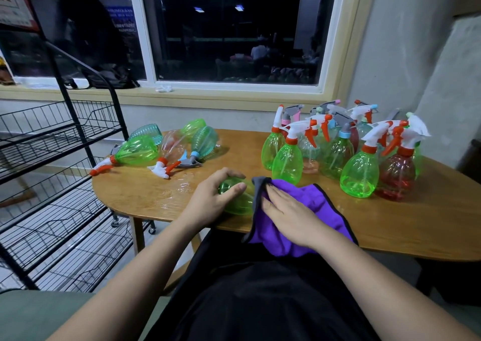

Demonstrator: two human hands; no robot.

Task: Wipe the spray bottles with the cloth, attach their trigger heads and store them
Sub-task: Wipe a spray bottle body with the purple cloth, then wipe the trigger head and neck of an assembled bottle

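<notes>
Two hands busy at lower centre: the left hand curls fingers and thumb round a green bottle lying on its side on the wooden table. The right hand, fingers straight and flat, presses the purple cloth against that bottle. Upright spray bottles crowd the right; toppled spray bottles lie centre left, near the black wire rack.
</notes>
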